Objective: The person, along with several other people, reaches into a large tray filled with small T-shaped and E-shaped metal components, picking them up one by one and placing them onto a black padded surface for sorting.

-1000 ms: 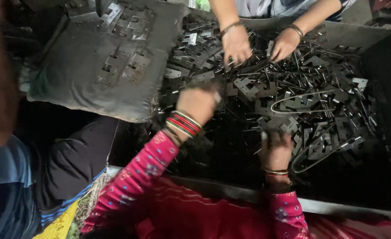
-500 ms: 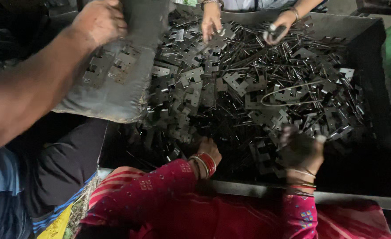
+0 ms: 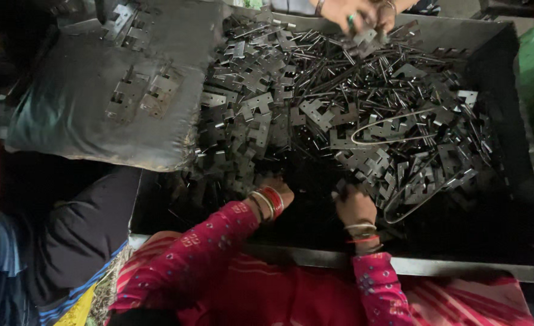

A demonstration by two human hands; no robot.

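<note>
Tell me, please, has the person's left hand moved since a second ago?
Yes. The left hand has drawn back from the middle of the metal parts toward the tray's near rim.

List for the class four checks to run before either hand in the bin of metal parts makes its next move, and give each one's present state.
1. Left hand in view at the near edge of the metal parts: ok.
2. Right hand among the parts: ok.
3. What either hand grips: cannot tell.
4. Another person's hands apart, at the bin's far side: ok.
5. Wire loop away from both hands: ok.
</note>
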